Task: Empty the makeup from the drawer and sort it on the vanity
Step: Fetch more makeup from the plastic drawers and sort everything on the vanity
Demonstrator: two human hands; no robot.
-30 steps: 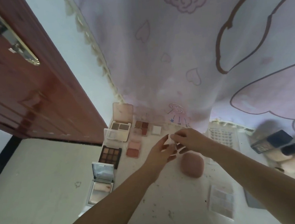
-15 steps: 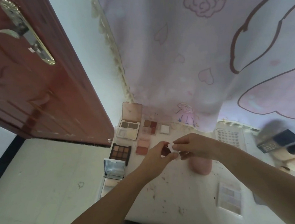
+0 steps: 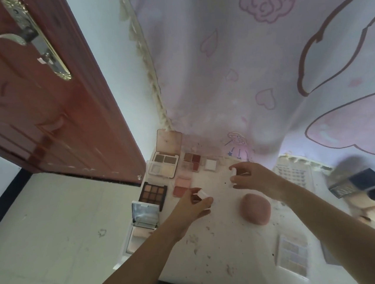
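Observation:
On the white vanity top [image 3: 227,247], my left hand [image 3: 194,207] pinches a small white compact part [image 3: 202,194] beside a pink blush pan [image 3: 181,186]. My right hand [image 3: 253,177] holds another small white piece [image 3: 233,175] upright, apart from the left. Sorted palettes lie at the far left: an open beige palette [image 3: 164,159], a dark brown nine-pan palette [image 3: 152,192], a red-brown quad [image 3: 191,160], a white square pan [image 3: 210,164] and an open mirrored compact [image 3: 143,222]. No drawer is in view.
A pink puff [image 3: 255,208] lies under my right forearm. A pastel palette [image 3: 292,255] sits near the front edge, a clear sheet [image 3: 293,171] and dark boxes [image 3: 355,183] at the right. A pink curtain [image 3: 266,67] hangs behind; a red door [image 3: 43,109] stands left.
My hands were together on one small item; now they have drawn apart, each holding a white piece. The left moved down-left toward the blush pan, the right stayed back.

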